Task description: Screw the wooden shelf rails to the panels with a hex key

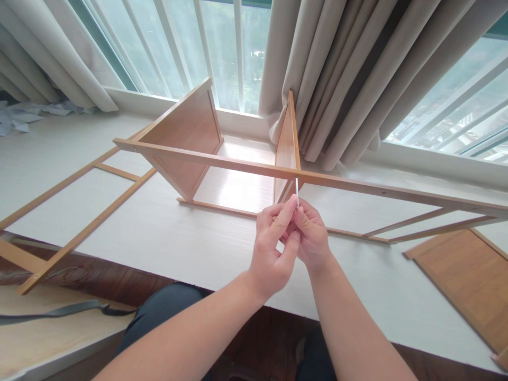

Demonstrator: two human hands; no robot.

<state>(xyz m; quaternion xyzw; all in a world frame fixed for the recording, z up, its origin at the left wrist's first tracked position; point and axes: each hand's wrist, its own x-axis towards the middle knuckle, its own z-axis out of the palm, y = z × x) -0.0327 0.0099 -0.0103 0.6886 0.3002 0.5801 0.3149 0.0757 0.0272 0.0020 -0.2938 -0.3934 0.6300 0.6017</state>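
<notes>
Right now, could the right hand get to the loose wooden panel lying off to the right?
Probably yes: the right hand is busy pinching the metal tool, but the panel lies flat with bare surface between.

The lower end of the metal key (297,191) is hidden inside the grip of the left hand (272,248) and right hand (311,238). The wooden frame (246,165) and loose panel (468,280) are cut off by the picture's edges.
</notes>
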